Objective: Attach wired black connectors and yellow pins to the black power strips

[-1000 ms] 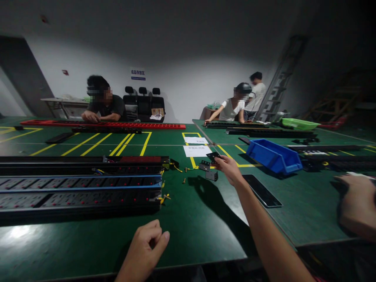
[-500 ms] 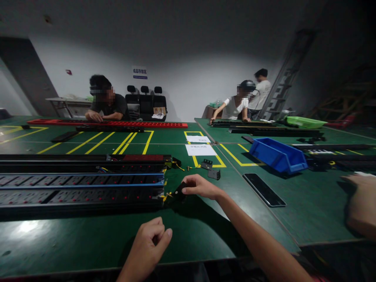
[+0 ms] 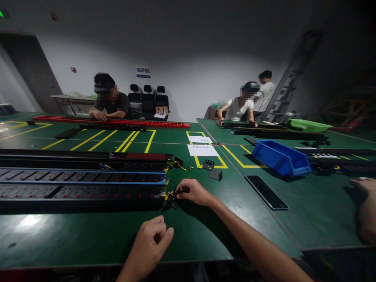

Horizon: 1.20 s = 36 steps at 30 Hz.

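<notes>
Long black strips with rows of sockets and red dots [image 3: 102, 192] lie across the left of the green table, with yellow wires [image 3: 169, 196] at their right end. There my right hand [image 3: 192, 192] pinches a small black part [image 3: 174, 204], close beside the wires. My left hand [image 3: 154, 239] rests nearer the table's front edge, fingers curled and thumb out, with nothing visible in it. Two black brackets [image 3: 216, 175] lie beyond my right hand.
A phone [image 3: 266, 192] and a blue bin [image 3: 280, 158] are on the right, with a green tray [image 3: 310, 125] behind. White papers [image 3: 202, 150] lie mid-table. Across the table people handle a red rail [image 3: 117, 121] and black strips. Another person's hand [image 3: 366, 196] is at the right edge.
My right hand has moved left and slightly down with the black part, which now sits lower beside the strips' end. My left hand has barely moved. The view has shifted slightly.
</notes>
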Each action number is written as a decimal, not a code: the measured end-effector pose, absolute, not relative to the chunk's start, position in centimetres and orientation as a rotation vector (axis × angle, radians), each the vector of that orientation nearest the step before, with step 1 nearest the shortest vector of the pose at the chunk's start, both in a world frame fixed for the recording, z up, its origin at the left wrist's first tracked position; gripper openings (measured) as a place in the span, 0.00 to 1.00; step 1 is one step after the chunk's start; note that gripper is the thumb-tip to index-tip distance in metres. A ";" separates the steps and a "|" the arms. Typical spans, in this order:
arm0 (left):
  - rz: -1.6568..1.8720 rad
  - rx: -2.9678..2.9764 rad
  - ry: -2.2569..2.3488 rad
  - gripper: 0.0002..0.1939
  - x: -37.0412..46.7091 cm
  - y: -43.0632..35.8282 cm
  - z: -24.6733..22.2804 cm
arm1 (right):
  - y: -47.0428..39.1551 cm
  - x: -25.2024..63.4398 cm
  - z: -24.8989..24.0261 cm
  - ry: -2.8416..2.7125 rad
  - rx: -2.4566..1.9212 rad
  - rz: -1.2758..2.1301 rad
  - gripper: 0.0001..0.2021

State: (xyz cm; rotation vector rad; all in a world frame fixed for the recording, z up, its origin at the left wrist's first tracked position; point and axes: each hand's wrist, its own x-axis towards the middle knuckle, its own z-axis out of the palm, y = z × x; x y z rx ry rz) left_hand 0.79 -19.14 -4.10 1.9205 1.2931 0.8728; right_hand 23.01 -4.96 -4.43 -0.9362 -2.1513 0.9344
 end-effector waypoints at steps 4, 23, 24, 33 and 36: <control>0.877 1.916 1.290 0.25 0.8 -19.2 -4.0 | -5.1 22.7 -4.6 -2.121 -0.948 0.916 0.06; 0.866 1.927 1.309 0.24 0.9 -19.2 -4.0 | -6.6 21.7 -4.1 -2.396 -0.875 0.545 0.21; 0.864 1.929 1.310 0.24 0.8 -19.2 -4.0 | -6.7 21.6 -4.0 -2.407 -0.876 0.535 0.21; 0.852 1.924 1.308 0.24 0.8 -19.2 -4.1 | -7.1 21.2 -3.1 -2.460 -0.892 0.460 0.14; 0.856 1.920 1.305 0.24 0.8 -19.2 -4.0 | -7.0 21.1 -3.3 -2.437 -0.893 0.445 0.13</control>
